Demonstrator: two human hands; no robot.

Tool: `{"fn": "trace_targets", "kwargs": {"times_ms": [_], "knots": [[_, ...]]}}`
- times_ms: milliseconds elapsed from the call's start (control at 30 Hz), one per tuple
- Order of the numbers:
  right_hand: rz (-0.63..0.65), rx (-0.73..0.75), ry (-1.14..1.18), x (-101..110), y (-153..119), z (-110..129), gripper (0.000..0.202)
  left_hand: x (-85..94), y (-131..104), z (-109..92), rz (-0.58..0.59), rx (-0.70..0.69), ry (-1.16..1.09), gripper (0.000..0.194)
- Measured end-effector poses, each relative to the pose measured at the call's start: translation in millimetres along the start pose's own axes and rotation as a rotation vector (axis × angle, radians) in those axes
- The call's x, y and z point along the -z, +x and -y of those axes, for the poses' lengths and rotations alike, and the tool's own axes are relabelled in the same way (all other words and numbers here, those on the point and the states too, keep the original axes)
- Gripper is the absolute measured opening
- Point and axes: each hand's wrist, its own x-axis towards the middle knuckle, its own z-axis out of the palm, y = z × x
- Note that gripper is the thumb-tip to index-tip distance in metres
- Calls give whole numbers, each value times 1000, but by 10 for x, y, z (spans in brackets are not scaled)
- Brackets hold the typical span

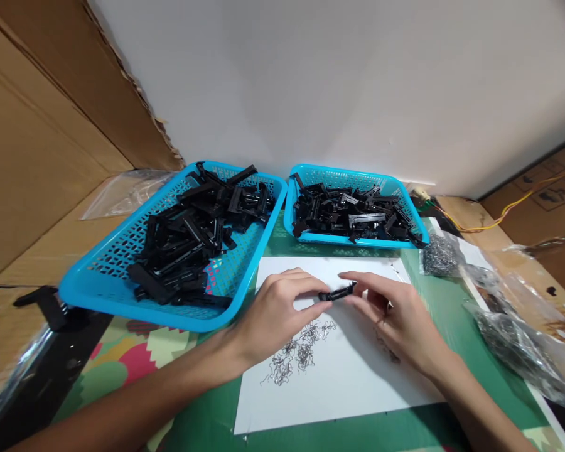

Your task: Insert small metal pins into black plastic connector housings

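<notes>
Above the white sheet, a small black plastic part is held level between my two hands. My left hand pinches its left end between thumb and fingers. At the other end, the fingertips of my right hand close on the part's right tip. A loose pile of thin metal wire pieces lies on the sheet just below my left hand. A few more small pieces lie partly hidden under my right hand.
Two blue baskets, a larger one at left and another behind the sheet, hold many black parts. Bags of small metal pieces lie at right. Cardboard stands left; a black part sits beside the left basket.
</notes>
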Motion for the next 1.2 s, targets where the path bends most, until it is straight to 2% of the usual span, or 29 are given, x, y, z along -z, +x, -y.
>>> {"fn": "trace_targets", "kwargs": {"times_ms": [100,200,300,433,533,600,700,767,933,1200], "knots": [[-13,-173,111,52,-21,3,36,-17,0,19,2,-16,21,14],[-3,-226,131,91,-35,25,37,-17,4,30,6,-53,47,12],[84,-146,154,127,-29,60,29,-18,2,49,8,-102,76,13],[133,2,112,163,-15,59,33,-42,-21,73,-2,-156,131,11],[44,47,-67,156,-16,22,32,-64,-47,84,-1,-215,170,10],[-59,36,-83,126,-26,12,26,-74,-61,89,5,-250,196,9],[-215,-70,127,39,-41,52,12,-78,-70,88,4,-277,221,11],[-262,-139,266,-34,-39,102,11,-75,-70,80,16,-281,233,13],[-194,-154,267,-139,-4,165,17,-68,-70,57,48,-268,252,15],[-130,-49,70,-98,69,259,17,-83,-88,48,54,-289,258,16]]}}
